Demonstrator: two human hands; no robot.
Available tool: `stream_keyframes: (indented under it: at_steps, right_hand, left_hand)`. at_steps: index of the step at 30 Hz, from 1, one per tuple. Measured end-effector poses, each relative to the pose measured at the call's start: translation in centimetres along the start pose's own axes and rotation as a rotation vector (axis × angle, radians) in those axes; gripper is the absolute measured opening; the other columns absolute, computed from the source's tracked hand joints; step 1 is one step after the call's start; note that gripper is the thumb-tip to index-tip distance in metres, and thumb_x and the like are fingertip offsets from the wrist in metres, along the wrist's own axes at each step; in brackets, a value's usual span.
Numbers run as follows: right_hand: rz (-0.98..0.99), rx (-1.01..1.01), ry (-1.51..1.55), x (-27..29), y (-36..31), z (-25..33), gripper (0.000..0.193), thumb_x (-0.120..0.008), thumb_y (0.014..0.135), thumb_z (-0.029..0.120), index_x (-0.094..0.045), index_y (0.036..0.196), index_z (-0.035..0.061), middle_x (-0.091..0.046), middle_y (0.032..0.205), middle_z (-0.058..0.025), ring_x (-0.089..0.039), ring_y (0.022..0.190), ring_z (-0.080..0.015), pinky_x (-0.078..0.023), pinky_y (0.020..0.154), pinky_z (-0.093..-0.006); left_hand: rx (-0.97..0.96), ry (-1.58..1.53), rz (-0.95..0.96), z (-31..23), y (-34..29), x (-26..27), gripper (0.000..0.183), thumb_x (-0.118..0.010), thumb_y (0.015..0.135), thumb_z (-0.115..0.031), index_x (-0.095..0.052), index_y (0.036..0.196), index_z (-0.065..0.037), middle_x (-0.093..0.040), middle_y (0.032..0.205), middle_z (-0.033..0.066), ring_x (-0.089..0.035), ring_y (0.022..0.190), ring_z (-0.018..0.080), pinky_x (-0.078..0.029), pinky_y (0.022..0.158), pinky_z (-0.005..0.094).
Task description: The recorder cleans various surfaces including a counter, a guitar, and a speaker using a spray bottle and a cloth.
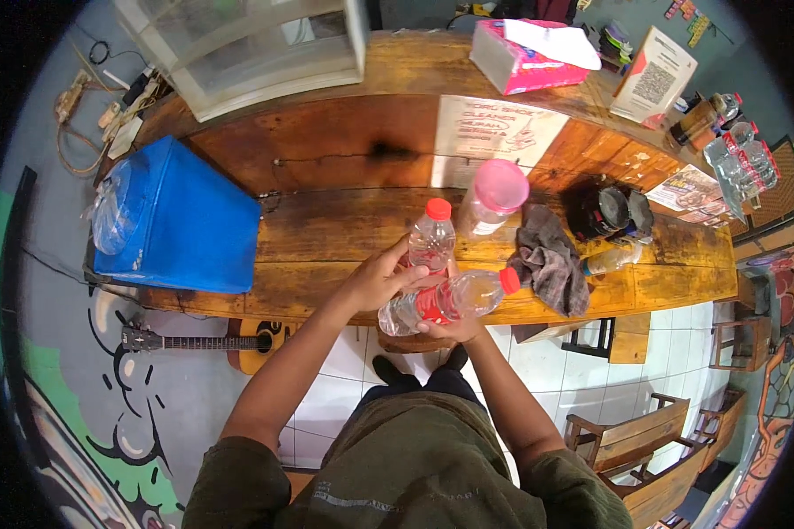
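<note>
Two clear plastic bottles with red caps are in my hands over the front edge of the wooden counter (309,282). My left hand (386,275) is wrapped round the upright water bottle (433,238), its fingers partly hidden behind it. Tilted onto its side, cap pointing right, the other water bottle (481,293) lies across my right hand (452,330), which grips it from below. Its red label faces up. Just behind the bottles stands a clear jar with a pink lid (500,185). A crumpled grey cloth (549,260) lies to the right of them.
On the left of the counter sits a blue bin (190,220), with a guitar (251,344) below. A tissue box (538,55) and a glass-sided case (265,53) stand on the raised ledge. Dark containers (604,210) and a pack of bottles (743,160) are at the right.
</note>
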State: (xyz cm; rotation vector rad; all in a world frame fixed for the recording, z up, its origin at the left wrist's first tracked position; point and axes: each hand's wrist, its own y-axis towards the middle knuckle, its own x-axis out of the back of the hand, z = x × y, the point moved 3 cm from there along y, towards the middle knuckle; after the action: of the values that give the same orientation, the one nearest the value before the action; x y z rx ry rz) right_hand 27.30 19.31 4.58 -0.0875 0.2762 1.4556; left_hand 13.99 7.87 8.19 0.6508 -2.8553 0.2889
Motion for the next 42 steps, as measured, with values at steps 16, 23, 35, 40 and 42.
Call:
stream_keyframes:
  at_steps: [16, 23, 35, 40, 42]
  right_hand:
    - [-0.165, 0.152, 0.055, 14.0, -8.2, 4.6, 0.064, -0.079, 0.068, 0.022, -0.052, 0.124, 0.0028, -0.058, 0.114, -0.0083, -0.055, 0.100, -0.0173, -0.043, 0.091, -0.0339]
    - [-0.230, 0.271, -0.103, 17.4, -6.0, 9.3, 0.074, -0.077, 0.066, 0.041, -0.050, 0.121, -0.0008, -0.058, 0.115, -0.0123, -0.054, 0.110, -0.0232, -0.040, 0.097, -0.0382]
    - [-0.217, 0.547, -0.198, 18.0, 2.3, 18.5, 0.073, -0.075, 0.072, 0.037, -0.046, 0.126, -0.0032, -0.058, 0.120, -0.0168, -0.055, 0.109, -0.0221, -0.043, 0.095, -0.0365]
    - [-0.188, 0.708, -0.338, 18.4, 7.5, 24.1, 0.045, -0.072, 0.075, 0.030, -0.061, 0.107, -0.0004, -0.062, 0.119, -0.0138, -0.056, 0.106, -0.0194, -0.044, 0.091, -0.0350]
    - [-0.184, 0.769, -0.377, 18.4, 9.6, 25.4, 0.042, -0.072, 0.078, 0.026, -0.063, 0.109, -0.0005, -0.063, 0.115, -0.0119, -0.057, 0.105, -0.0195, -0.045, 0.091, -0.0354]
  left_hand:
    - [-0.106, 0.077, -0.523, 0.4, 11.0, -6.3, 0.089, -0.078, 0.077, -0.037, -0.026, 0.143, -0.007, -0.037, 0.143, 0.0175, -0.041, 0.130, 0.0291, -0.037, 0.104, 0.0437]
    - [-0.070, 0.131, -0.634, 0.8, 13.0, -8.7, 0.102, -0.086, 0.069, -0.022, -0.020, 0.145, -0.005, -0.041, 0.140, 0.0192, -0.043, 0.130, 0.0302, -0.039, 0.104, 0.0395]
    - [-0.310, 0.208, -0.840, -10.9, 7.1, -4.1, 0.084, -0.081, 0.076, -0.023, -0.030, 0.140, -0.004, -0.049, 0.130, 0.0160, -0.052, 0.118, 0.0248, -0.043, 0.099, 0.0386]
    - [-0.651, 0.354, -1.017, -19.4, 8.3, 2.8, 0.069, -0.079, 0.077, -0.033, -0.044, 0.127, -0.003, -0.057, 0.120, 0.0144, -0.055, 0.114, 0.0264, -0.044, 0.093, 0.0386]
    - [-0.632, 0.290, -1.004, -21.3, 9.5, 5.0, 0.068, -0.079, 0.077, -0.035, -0.044, 0.126, -0.003, -0.058, 0.119, 0.0150, -0.056, 0.112, 0.0277, -0.044, 0.092, 0.0390]
